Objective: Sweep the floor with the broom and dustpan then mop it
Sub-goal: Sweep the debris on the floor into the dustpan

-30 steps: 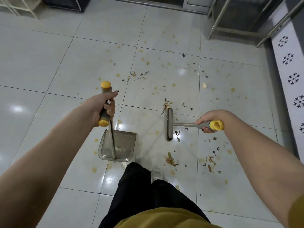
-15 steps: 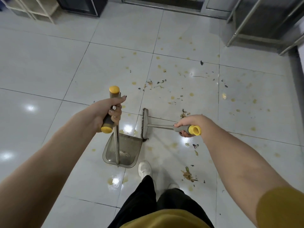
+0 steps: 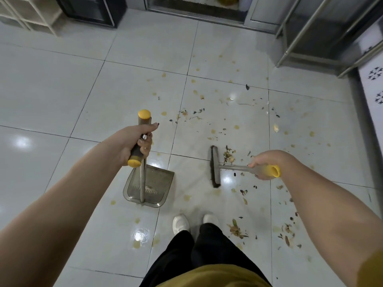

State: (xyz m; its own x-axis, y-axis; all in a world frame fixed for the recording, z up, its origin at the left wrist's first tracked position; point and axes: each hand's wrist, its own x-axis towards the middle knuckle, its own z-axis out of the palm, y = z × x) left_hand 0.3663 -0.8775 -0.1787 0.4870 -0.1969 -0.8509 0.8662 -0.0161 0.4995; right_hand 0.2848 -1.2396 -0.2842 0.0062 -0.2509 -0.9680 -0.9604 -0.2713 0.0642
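White floor tiles [image 3: 62, 90] lay littered with scraps [image 3: 229, 156]. My left hand [image 3: 136, 141] had its fingers curled round the dustpan [image 3: 154, 188] handle. My right hand [image 3: 265, 165] gripped the broom [image 3: 214, 166].

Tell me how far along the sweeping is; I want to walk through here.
Little looks done: the dustpan seems nearly empty. In hand: left hand grips its handle, right hand holds the broom beside a debris pile. Left: scattered debris, yellow stains, all the mopping.
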